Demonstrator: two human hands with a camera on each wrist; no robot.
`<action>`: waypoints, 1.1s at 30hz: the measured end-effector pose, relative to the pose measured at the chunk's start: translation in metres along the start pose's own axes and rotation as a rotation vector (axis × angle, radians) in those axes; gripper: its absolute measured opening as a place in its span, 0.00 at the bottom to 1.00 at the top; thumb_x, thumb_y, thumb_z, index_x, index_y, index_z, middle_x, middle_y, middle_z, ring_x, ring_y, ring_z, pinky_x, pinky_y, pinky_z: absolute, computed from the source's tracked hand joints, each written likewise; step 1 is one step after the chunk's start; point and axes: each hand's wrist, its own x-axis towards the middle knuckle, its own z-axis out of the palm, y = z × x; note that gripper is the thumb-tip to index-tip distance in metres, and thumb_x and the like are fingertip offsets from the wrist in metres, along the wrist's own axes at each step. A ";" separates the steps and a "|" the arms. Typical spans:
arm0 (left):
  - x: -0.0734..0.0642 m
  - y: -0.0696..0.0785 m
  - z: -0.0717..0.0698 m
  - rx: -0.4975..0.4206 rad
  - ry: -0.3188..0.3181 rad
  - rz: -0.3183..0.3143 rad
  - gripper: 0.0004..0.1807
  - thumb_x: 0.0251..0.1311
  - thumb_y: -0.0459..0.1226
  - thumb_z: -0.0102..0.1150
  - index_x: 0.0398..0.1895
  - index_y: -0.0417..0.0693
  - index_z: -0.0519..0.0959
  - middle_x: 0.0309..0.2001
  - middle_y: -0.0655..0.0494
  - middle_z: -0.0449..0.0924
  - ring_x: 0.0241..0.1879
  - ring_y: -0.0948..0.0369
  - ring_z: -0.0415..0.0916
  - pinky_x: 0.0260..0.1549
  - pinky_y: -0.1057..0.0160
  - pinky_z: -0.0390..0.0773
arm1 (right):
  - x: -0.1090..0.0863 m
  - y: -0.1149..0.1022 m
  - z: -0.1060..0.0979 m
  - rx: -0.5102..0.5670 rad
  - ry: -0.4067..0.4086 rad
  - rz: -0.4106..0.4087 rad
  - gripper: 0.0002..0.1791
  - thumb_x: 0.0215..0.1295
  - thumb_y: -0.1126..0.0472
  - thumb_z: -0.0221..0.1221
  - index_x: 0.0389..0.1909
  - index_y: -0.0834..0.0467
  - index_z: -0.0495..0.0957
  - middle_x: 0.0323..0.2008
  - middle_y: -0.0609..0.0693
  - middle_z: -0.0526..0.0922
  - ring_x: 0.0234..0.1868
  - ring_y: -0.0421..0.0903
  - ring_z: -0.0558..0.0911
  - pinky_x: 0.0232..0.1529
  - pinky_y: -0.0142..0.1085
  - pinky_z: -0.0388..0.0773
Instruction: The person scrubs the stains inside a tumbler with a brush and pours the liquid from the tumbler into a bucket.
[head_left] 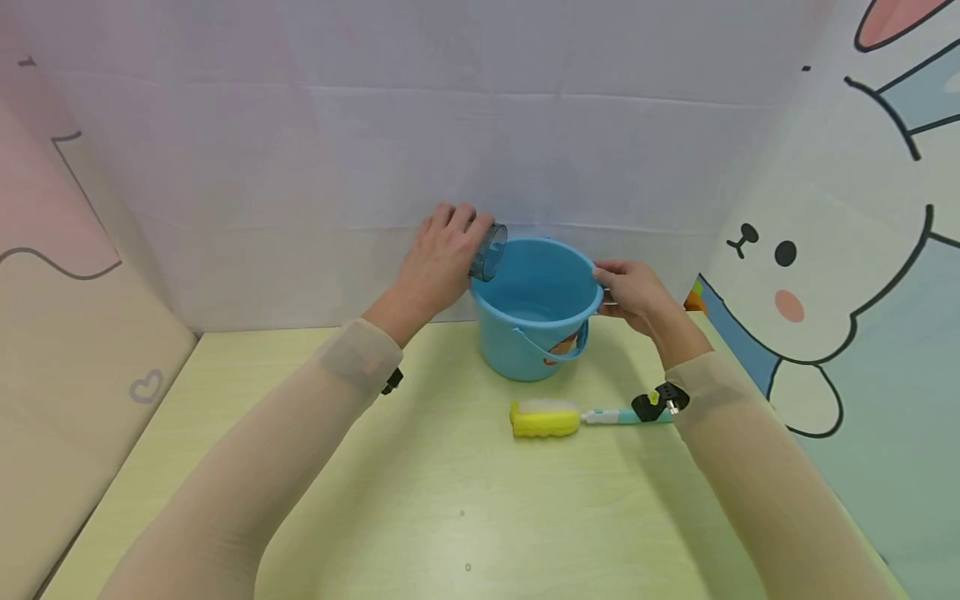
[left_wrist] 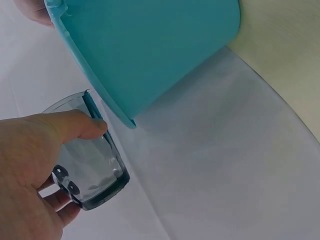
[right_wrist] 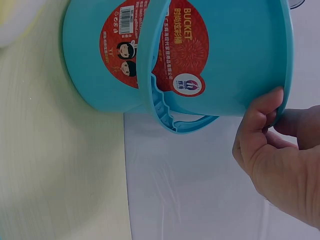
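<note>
A blue plastic bucket (head_left: 517, 342) stands upright at the back of the table, its handle hanging down the front. My left hand (head_left: 442, 254) grips a clear, dark-tinted cup (head_left: 490, 252), tilted at the bucket's left rim. In the left wrist view the thumb lies along the side of the cup (left_wrist: 95, 165), close beside the rim. My right hand (head_left: 633, 296) pinches the right side of the rim, thumb and fingers on either side of it. A red label (right_wrist: 185, 50) shows on the bucket in the right wrist view.
In front of the bucket lies a brush with a yellow-and-white head (head_left: 546, 419) and a white-and-teal handle (head_left: 611, 416), partly behind my right wrist. The pale wooden table (head_left: 420, 500) meets a white cloth backdrop (head_left: 337, 167). A printed cartoon cloth (head_left: 847, 258) hangs at the right.
</note>
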 end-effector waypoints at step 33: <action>-0.002 0.005 0.001 0.089 0.002 0.068 0.24 0.74 0.26 0.57 0.70 0.45 0.73 0.61 0.41 0.74 0.64 0.41 0.68 0.65 0.42 0.73 | 0.000 0.001 0.000 0.009 0.007 0.008 0.30 0.87 0.55 0.48 0.82 0.61 0.60 0.69 0.66 0.72 0.40 0.42 0.86 0.44 0.33 0.86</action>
